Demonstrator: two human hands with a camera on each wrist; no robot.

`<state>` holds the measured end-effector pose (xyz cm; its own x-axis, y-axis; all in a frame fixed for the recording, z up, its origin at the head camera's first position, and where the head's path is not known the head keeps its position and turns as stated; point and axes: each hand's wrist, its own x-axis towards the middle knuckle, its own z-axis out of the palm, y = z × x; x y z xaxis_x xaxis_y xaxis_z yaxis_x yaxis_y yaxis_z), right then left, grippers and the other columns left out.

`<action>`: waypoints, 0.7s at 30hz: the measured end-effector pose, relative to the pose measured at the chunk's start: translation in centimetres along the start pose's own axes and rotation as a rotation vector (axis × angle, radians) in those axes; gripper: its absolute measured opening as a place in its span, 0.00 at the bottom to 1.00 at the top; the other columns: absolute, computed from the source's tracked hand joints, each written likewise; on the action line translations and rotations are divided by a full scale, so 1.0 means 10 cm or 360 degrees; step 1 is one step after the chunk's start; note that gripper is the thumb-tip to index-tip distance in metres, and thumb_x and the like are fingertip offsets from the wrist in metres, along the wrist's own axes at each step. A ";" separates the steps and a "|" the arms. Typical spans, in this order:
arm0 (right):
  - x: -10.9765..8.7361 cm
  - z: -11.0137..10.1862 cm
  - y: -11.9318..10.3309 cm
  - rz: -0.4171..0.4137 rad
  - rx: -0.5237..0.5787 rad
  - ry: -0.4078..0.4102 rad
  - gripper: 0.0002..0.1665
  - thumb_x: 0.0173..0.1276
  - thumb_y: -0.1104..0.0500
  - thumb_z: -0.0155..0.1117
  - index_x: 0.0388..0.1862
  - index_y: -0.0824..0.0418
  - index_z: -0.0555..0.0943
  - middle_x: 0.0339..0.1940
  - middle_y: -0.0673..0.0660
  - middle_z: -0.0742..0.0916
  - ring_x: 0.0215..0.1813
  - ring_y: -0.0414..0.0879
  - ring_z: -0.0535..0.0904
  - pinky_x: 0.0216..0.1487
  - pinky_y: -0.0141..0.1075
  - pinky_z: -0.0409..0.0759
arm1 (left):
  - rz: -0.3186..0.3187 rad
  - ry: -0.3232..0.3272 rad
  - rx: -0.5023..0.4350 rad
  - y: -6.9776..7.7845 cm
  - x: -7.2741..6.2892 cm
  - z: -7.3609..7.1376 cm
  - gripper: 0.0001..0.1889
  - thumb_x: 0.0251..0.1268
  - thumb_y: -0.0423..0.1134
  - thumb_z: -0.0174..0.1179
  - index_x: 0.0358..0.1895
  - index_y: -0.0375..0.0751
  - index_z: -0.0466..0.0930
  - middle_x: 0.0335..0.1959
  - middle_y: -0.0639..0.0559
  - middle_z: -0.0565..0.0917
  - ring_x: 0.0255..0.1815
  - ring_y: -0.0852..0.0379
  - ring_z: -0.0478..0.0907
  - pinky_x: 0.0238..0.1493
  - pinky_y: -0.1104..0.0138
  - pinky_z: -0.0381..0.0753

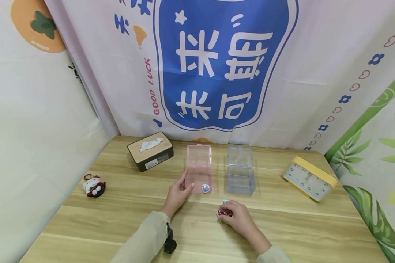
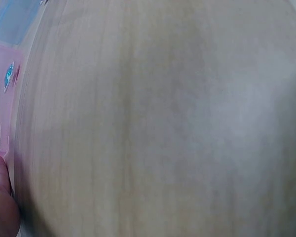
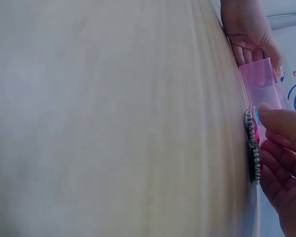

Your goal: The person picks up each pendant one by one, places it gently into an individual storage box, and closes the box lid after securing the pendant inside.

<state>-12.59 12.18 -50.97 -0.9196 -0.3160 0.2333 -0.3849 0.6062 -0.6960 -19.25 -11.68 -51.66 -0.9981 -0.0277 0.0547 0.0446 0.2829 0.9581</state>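
Observation:
A see-through pink box (image 1: 200, 179) stands with its lid raised, a pale blue heart-shaped gem (image 1: 205, 188) inside at its front right. My left hand (image 1: 178, 193) holds the box's left side, fingers outside and thumb at the front corner. In the right wrist view that hand (image 3: 249, 32) grips the pink box (image 3: 261, 81). My right hand (image 1: 238, 217) has thumb and fingertips around a red gem with a beaded silver rim (image 1: 221, 212), low over the table. A second dark red piece is partly hidden under the fingers. Just beyond lies a blue gem (image 1: 225, 202).
A clear blue box (image 1: 241, 180), lid up, stands right of the pink one. Behind on the left is a tissue box (image 1: 151, 150); a small plush charm (image 1: 94, 185) lies at the left edge. A yellow clock (image 1: 310, 178) sits at the right. Printed cloth hangs behind the table.

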 end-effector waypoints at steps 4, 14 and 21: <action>0.00 0.03 0.01 -0.0011 -0.0006 -0.0002 0.17 0.48 0.60 0.74 0.38 0.64 0.84 0.35 0.52 0.85 0.36 0.44 0.80 0.39 0.30 0.82 | -0.0004 0.0001 -0.0015 0.00 -0.01 0.00 0.35 0.59 0.40 0.63 0.70 0.49 0.59 0.67 0.42 0.63 0.64 0.46 0.66 0.61 0.64 0.69; -0.01 0.07 0.02 -0.0081 -0.0121 0.0044 0.18 0.45 0.61 0.75 0.37 0.63 0.84 0.35 0.52 0.85 0.37 0.44 0.79 0.39 0.31 0.81 | -0.0003 0.0005 -0.0005 -0.01 0.00 0.01 0.35 0.59 0.39 0.63 0.70 0.48 0.59 0.67 0.42 0.63 0.65 0.47 0.65 0.61 0.64 0.69; 0.00 0.09 0.02 -0.0079 -0.0169 0.0072 0.16 0.44 0.62 0.75 0.35 0.62 0.84 0.34 0.51 0.85 0.35 0.42 0.79 0.37 0.30 0.81 | 0.0058 0.0012 -0.0023 -0.01 -0.01 0.01 0.35 0.59 0.41 0.63 0.69 0.48 0.60 0.67 0.40 0.64 0.64 0.45 0.66 0.61 0.63 0.70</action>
<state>-12.59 11.71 -51.73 -0.9008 -0.3159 0.2978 -0.4341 0.6654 -0.6073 -19.19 -11.66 -51.82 -0.9955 -0.0248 0.0915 0.0814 0.2700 0.9594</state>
